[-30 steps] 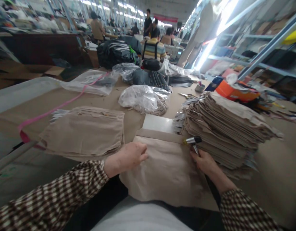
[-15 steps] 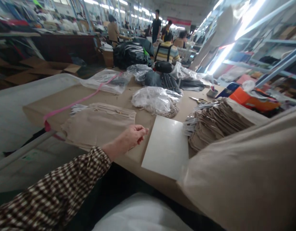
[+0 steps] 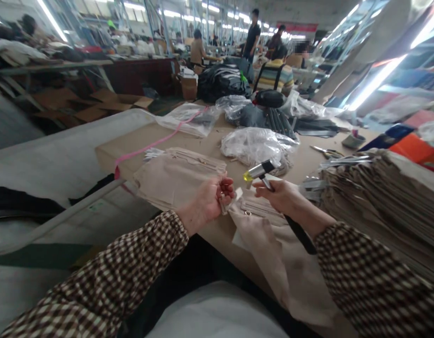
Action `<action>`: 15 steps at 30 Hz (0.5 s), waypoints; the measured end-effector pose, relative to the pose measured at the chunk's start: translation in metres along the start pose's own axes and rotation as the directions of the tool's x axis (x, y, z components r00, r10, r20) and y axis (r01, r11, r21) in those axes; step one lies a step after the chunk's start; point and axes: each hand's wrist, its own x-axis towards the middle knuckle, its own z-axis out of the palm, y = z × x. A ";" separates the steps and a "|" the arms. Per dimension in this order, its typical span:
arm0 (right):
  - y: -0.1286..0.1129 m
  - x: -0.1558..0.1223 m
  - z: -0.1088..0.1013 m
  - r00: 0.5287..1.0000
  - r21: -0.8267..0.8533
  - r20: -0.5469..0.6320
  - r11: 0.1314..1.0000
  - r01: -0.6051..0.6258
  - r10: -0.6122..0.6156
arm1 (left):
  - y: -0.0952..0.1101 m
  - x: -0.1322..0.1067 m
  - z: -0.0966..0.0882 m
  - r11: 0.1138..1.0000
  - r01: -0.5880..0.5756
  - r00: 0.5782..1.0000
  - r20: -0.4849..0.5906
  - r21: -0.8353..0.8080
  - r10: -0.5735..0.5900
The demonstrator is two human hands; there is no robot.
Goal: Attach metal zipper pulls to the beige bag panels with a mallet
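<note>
At our far left, open cardboard boxes (image 3: pixel 114 102) stood behind a pale sheet, their contents too dim to make out. We followed a pink ribbon (image 3: pixel 150 148) along the table (image 3: pixel 199 141) until it dropped over the edge, then came to a flat pile of beige zippered cloth pieces (image 3: pixel 178 180), its near right corner hidden by our left hand (image 3: pixel 210 201). That hand's fingers were curled inward beside a small whitish tag (image 3: pixel 235 197); we could not tell whether they pinched anything. Just right of it, a beige cloth panel (image 3: pixel 298 263) with a gold ring (image 3: pixel 248 213) hung over the table's front edge, partly covered by our checked right sleeve (image 3: pixel 368 277). Above the panel, our right hand (image 3: pixel 285 203) was wrapped round a hammer (image 3: pixel 261 171), covering the middle of its black handle. Beyond lay a clear plastic bag (image 3: pixel 255 144) and, farther right, scissors (image 3: pixel 326 152). A tall beige cloth stack (image 3: pixel 386 197) was cut off by the right border.
</note>
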 end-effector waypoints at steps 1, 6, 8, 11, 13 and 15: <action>0.000 -0.003 0.003 0.999 0.053 -0.025 0.998 0.033 -0.031 | -0.003 0.002 0.002 1.000 0.004 1.000 -0.003 -0.020 -0.004; -0.008 -0.029 0.003 0.966 -0.023 -0.042 0.967 0.254 -0.255 | -0.028 0.009 0.026 0.997 0.039 0.996 0.084 -0.062 -0.034; -0.003 -0.031 0.004 0.964 -0.157 -0.035 0.954 0.257 -0.265 | -0.040 0.010 0.036 0.991 0.092 0.985 0.154 -0.092 -0.077; 0.014 -0.026 0.007 0.985 -0.157 0.022 0.973 0.170 -0.169 | -0.056 0.013 0.047 0.982 0.131 0.980 0.166 -0.138 -0.107; 0.023 -0.021 0.007 0.984 -0.042 0.116 0.989 0.140 -0.134 | -0.066 0.018 0.051 0.980 0.123 0.985 0.144 -0.159 -0.100; 0.028 -0.018 0.004 0.977 0.061 0.166 0.991 0.122 -0.130 | -0.073 0.025 0.055 0.988 0.102 0.990 0.112 -0.120 -0.088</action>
